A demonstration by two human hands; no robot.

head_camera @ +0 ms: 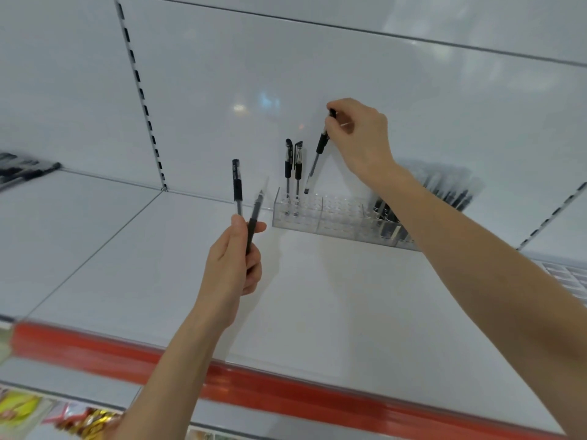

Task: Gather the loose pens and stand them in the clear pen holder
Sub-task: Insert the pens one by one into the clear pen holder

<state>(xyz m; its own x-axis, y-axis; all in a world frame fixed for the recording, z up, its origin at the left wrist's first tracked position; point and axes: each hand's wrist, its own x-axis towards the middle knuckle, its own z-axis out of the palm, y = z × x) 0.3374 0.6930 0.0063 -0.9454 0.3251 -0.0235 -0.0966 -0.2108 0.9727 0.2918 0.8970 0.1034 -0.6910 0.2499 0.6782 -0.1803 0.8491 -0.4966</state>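
Observation:
A clear pen holder point(320, 217) with a grid of holes stands at the back of the white shelf. Two black-capped pens point(293, 163) stand upright in its left end. My right hand point(359, 138) pinches the cap end of a third pen point(317, 157), which hangs tilted with its tip just above the holder. My left hand point(233, 258) grips two more pens point(246, 204) in front of the holder's left end, pointing up. Several dark pens point(386, 214) fill the holder's right part, partly hidden by my right arm.
The white shelf point(317, 296) has a red front strip point(254, 389) and a white back panel. More pens point(22, 173) lie on the neighbouring shelf at far left. Colourful packets point(47, 414) show below at bottom left. A grey grid tray point(568, 277) sits at the right edge.

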